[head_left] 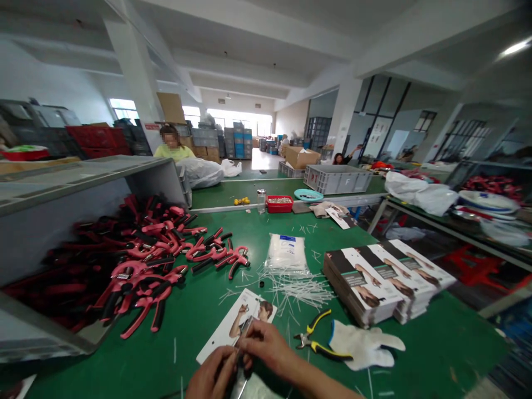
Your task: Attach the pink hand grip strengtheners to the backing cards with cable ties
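Observation:
At the bottom centre my left hand [214, 376] and my right hand [266, 346] are both closed on a small grey piece [244, 328] whose kind I cannot make out. The hands rest on a printed packaging card [233, 327] that lies flat on the green table [199, 288]. Just right of my right hand lie yellow-handled cutters [312, 337] and a white work glove [363, 344]. Loose white cable ties [297, 288] are scattered beyond the card.
A heap of pink and black hand grippers [137, 260] spills from a grey bin at left. Stacks of printed cards [386, 280] and a bag of ties [286, 252] sit ahead. Farther off stand a grey crate [336, 178], a red tray [279, 204] and seated people.

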A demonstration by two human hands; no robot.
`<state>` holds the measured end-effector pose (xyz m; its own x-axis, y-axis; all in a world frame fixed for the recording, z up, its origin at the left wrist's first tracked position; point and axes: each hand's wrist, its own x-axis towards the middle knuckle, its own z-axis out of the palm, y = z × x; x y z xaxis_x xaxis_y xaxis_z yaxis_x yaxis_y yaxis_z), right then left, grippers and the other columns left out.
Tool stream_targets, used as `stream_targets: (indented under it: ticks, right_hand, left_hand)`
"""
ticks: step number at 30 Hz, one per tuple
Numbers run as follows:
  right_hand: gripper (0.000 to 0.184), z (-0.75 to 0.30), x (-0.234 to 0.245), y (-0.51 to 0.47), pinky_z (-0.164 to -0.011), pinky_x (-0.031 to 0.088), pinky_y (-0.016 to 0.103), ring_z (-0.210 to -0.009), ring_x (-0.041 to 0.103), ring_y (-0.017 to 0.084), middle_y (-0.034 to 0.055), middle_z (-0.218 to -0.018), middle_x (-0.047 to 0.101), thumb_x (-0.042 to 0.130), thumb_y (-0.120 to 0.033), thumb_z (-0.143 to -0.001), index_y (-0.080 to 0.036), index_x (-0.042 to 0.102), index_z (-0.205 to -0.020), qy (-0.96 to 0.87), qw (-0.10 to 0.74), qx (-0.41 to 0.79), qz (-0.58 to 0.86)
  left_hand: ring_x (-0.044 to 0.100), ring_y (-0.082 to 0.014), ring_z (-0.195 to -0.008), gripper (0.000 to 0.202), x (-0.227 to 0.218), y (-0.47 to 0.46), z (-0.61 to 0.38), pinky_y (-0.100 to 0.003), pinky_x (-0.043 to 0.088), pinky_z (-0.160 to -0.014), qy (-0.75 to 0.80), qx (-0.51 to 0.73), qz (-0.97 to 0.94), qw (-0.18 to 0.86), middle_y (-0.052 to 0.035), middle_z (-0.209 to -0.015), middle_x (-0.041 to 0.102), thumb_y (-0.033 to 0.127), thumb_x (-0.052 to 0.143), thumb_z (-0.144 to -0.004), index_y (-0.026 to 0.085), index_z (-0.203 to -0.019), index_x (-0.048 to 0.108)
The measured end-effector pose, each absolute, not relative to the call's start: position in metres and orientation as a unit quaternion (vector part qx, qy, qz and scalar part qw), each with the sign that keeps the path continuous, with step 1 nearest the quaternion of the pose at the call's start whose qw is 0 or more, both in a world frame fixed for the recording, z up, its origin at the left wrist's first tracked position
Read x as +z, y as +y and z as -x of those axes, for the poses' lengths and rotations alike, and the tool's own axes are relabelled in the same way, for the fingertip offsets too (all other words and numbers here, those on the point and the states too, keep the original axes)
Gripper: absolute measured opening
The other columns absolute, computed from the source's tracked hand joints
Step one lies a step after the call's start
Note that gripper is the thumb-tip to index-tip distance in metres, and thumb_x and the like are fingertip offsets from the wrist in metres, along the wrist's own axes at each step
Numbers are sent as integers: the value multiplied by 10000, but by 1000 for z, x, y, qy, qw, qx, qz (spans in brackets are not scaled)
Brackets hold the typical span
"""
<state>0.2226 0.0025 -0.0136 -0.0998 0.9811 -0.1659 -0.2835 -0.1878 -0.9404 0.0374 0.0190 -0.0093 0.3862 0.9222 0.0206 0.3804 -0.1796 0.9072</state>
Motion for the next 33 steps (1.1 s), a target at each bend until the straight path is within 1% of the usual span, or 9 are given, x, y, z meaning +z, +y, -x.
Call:
stream_targets:
  ticks: [2, 4, 6, 9, 15, 19, 24, 27, 33]
  right_hand:
    - [443, -227, -14, 4, -592, 529, 301, -576, 634, 140, 22, -707, 664, 768, -529, -722, -146, 575, -832, -366, 534, 618, 445]
    - [430, -231, -17, 10, -657, 535, 311, -633, 643, 137, 36, -760, 672, 768, -515, -734, -141, 585, -844, -329, 566, 611, 445]
    - [407, -230, -25, 17, -701, 535, 315, -667, 647, 139, 27, -769, 665, 786, -479, -727, -142, 594, -847, -305, 567, 623, 445]
    - [347, -223, -41, 23, -743, 530, 300, -697, 644, 124, -2, -776, 653, 765, -451, -764, -163, 596, -858, -291, 568, 633, 438]
    - [292, -222, -57, 18, -769, 544, 325, -723, 647, 134, -1, -818, 669, 782, -402, -756, -186, 613, -857, -277, 631, 580, 436]
    - [269, -224, -56, 16, -795, 546, 336, -749, 656, 146, 2, -821, 674, 783, -384, -756, -197, 625, -868, -260, 661, 558, 429]
    - [271, -238, -28, 20, -738, 549, 338, -711, 641, 151, 11, -814, 675, 776, -395, -754, -194, 633, -865, -291, 647, 544, 448]
    - [273, -252, 10, 25, -662, 523, 302, -675, 613, 154, 17, -762, 660, 734, -419, -793, -181, 665, -908, -412, 609, 445, 512]
    - [157, -250, 65, 24, -804, 485, 338, -857, 617, 190, 44, -875, 668, 609, -342, -916, -209, 691, -896, -683, 496, 234, 483]
  left_hand:
    - [649, -263, -957, 319, -3, 29, -23, -360, 491, -913, 508, 346, -666, 422, -86, -998, 719, 477, 564, -844, 222, -966, 714]
    - [630, -276, -1002, 293, 0, 41, -8, -386, 476, -936, 572, 401, -587, 410, -111, -1037, 705, 415, 601, -819, 190, -969, 713]
    - [646, -263, -920, 204, -2, 53, 3, -363, 507, -858, 595, 412, -477, 499, -116, -930, 710, 302, 692, -735, 154, -873, 716]
    - [654, -212, -717, 201, -12, 63, 6, -323, 533, -693, 610, 412, -410, 539, -97, -775, 703, 239, 736, -683, 119, -842, 711]
    - [660, -160, -890, 486, -22, 54, -16, -262, 513, -804, 544, 498, -321, 593, -143, -1099, 689, 224, 808, -641, 106, -1092, 673]
    - [653, -160, -834, 450, -25, 39, -33, -257, 498, -770, 486, 496, -264, 669, -131, -1018, 711, 265, 856, -609, 91, -996, 705]
    - [625, -158, -732, 423, -15, 36, -39, -256, 474, -696, 512, 497, -357, 603, -79, -882, 726, 421, 771, -722, 106, -1000, 716]
    - [612, -166, -763, 381, 10, 44, -34, -243, 454, -705, 513, 472, -482, 531, -53, -865, 722, 453, 690, -797, 131, -997, 733]
    - [574, -156, -702, 365, 53, 49, -40, -222, 409, -614, 484, 400, -598, 499, -42, -804, 709, 436, 603, -862, 123, -976, 750]
